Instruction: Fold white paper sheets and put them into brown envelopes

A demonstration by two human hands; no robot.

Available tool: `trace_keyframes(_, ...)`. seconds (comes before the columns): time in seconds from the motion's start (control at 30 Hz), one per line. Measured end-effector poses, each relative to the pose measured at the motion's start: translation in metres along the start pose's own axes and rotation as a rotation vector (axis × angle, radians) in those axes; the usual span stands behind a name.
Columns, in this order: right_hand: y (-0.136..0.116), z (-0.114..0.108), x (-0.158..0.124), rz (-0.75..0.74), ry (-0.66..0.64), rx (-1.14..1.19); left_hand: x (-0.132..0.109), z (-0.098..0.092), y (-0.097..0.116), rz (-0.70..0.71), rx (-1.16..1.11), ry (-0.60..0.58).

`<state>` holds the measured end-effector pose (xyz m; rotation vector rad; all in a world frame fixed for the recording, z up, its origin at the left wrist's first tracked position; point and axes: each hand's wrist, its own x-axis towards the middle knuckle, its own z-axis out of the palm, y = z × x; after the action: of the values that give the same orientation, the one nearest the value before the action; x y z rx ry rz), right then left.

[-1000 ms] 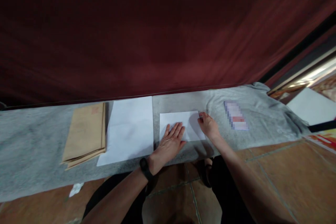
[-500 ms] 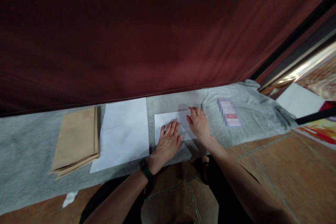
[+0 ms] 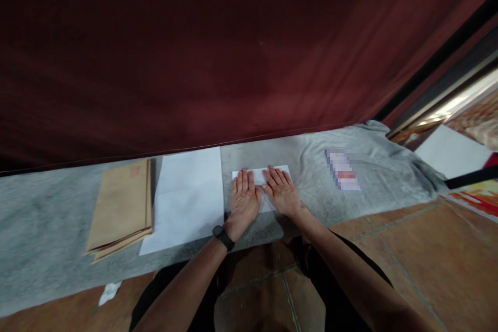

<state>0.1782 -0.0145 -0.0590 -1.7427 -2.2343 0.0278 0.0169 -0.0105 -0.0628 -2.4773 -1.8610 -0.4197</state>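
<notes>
A small white sheet of paper (image 3: 258,178), apparently folded, lies on the grey cloth under both palms. My left hand (image 3: 245,198) rests flat on its left part, fingers stretched toward the far edge. On the right part my right hand (image 3: 283,191) presses down with its fingers extended. The two thumbs nearly meet over the middle, and much of the paper is hidden beneath the hands. Left of them lies a stack of larger white paper (image 3: 189,197). Beyond that is a pile of brown envelopes (image 3: 119,205).
Grey cloth (image 3: 42,228) covers the long low surface. A blurred purple-and-white item (image 3: 344,170) lies to the right. Behind rises a dark red curtain (image 3: 233,62). A crumpled white scrap (image 3: 109,293) is on the tiled floor (image 3: 439,254). A black bar (image 3: 470,176) juts in at right.
My right hand has slid left and come down flat on the paper. My left hand has shifted toward the far edge with its fingers straighter. The view has moved slightly.
</notes>
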Motion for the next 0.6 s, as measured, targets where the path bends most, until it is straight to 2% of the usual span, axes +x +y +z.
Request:
trace_keyframes(0.23, 0.016, -0.003, -0.002, 0.073, -0.007, -0.050, 0.001, -0.001, -0.006, -0.087, -0.006, 0.011)
trace_keyframes(0.6, 0.045, -0.017, -0.008, 0.217, 0.024, -0.129, 0.001, -0.004, -0.005, -0.108, 0.031, -0.024)
